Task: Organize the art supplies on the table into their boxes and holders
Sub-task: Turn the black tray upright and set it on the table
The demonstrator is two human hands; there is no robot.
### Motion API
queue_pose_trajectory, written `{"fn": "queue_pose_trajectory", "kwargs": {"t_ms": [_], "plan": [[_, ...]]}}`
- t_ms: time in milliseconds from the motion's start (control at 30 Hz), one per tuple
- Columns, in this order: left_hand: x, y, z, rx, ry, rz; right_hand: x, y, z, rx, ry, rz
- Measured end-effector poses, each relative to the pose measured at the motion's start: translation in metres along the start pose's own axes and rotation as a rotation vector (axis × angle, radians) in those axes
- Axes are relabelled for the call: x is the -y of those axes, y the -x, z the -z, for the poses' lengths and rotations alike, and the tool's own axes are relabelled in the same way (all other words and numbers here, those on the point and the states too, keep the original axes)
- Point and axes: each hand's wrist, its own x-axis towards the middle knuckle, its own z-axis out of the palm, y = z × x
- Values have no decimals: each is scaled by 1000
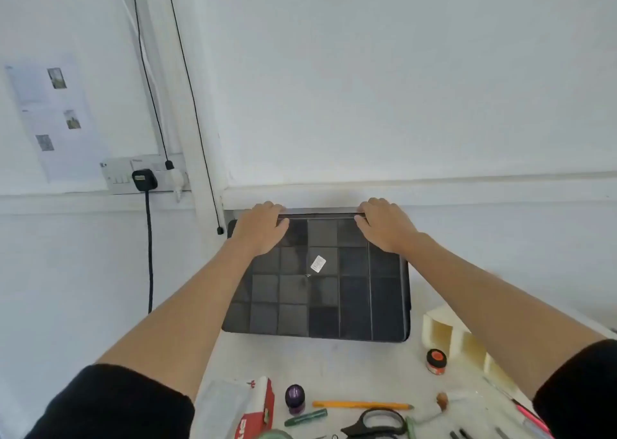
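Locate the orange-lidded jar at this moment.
In the head view, the orange-lidded jar stands on the table at the right, just in front of the cream holder and off the near right corner of the black box.

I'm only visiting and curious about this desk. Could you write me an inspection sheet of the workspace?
Surface: white table.
Job's things: black divided box at the wall; cream holder; loose pencil, scissors, purple jar, orange-lidded jar, green marker.
Clutter: red and white carton.
Hands: left hand and right hand both grip the box's far edge.
Cables: black lead hanging from the wall socket; thin cord down the wall.
Surroundings: white wall, printed sheet on it at left.
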Motion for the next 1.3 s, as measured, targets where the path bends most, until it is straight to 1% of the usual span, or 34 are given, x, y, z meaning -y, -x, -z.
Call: {"fn": "queue_pose_trajectory", "kwargs": {"t_ms": [133,233,333,400,533,633,733,767,867,933,967,1067,1167,1200,1300], "plan": [[22,-16,-19,148,-21,-16,-2,-4,-16,54,-3,-70],[33,-26,-35,189,-15,-36,-6,-7,-24,49,20,-79],[38,-31,-43,126,6,-63,-5,-9,-30,-15,49,-84],[37,-32,-43,50,69,-65,-2,-10,-30,-77,73,-95],[40,-25,-42,-33,153,-79,8,-4,-26,-184,149,-83],[41,-13,-38,-92,197,-94,15,-2,-19,-210,189,-107],[41,1,-34,-144,181,-122,17,-10,-10,-141,120,-127],[42,5,-33,-167,181,-141,17,-13,-8,-84,69,-117],[46,15,-29,-229,232,-184,19,-17,-4,162,-89,-96],[51,18,-28,-204,246,-198,20,-16,-4,275,-206,-122],[53,18,-27,-185,260,-206,20,-14,-4,290,-236,-126],[60,14,-22,-132,330,-224,23,-8,-6,228,-188,-112],[64,10,-19,-117,228,-241,28,-2,-6,200,-167,-130],[64,9,-17,-71,238,-232,30,-1,-6,199,-180,-141],[66,9,-10,169,398,-154,35,6,-3,194,-209,-160]]}}
